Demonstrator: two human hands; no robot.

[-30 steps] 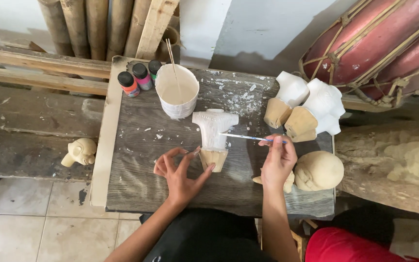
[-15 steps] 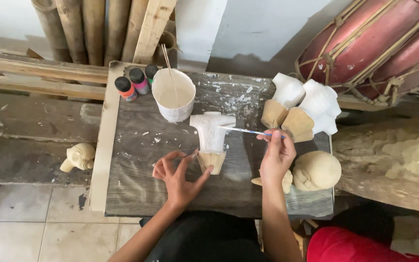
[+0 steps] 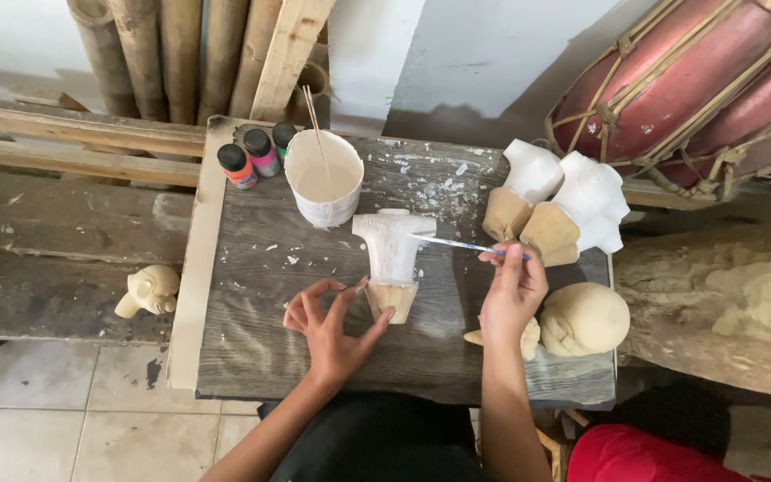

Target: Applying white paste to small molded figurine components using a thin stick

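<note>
A wooden carving (image 3: 392,254), painted white above and bare wood at its base, lies on the dark wooden table (image 3: 252,295). My left hand (image 3: 330,323) steadies its bare base with the fingertips. My right hand (image 3: 512,290) pinches a thin blue-handled brush (image 3: 457,244) whose tip rests on the carving's white right side. A white cup of white paint (image 3: 324,181) with a stick in it stands just behind the carving.
Three small paint bottles (image 3: 259,155) stand at the table's back left. Two white-painted carvings (image 3: 564,207) and an unpainted round one (image 3: 584,319) lie at the right. Another small carving (image 3: 148,290) sits on the left bench. Bamboo poles and a red drum (image 3: 689,85) stand behind.
The view has shifted slightly. The brush tip has stayed on the carving's right side with small strokes; my left hand keeps holding the base.
</note>
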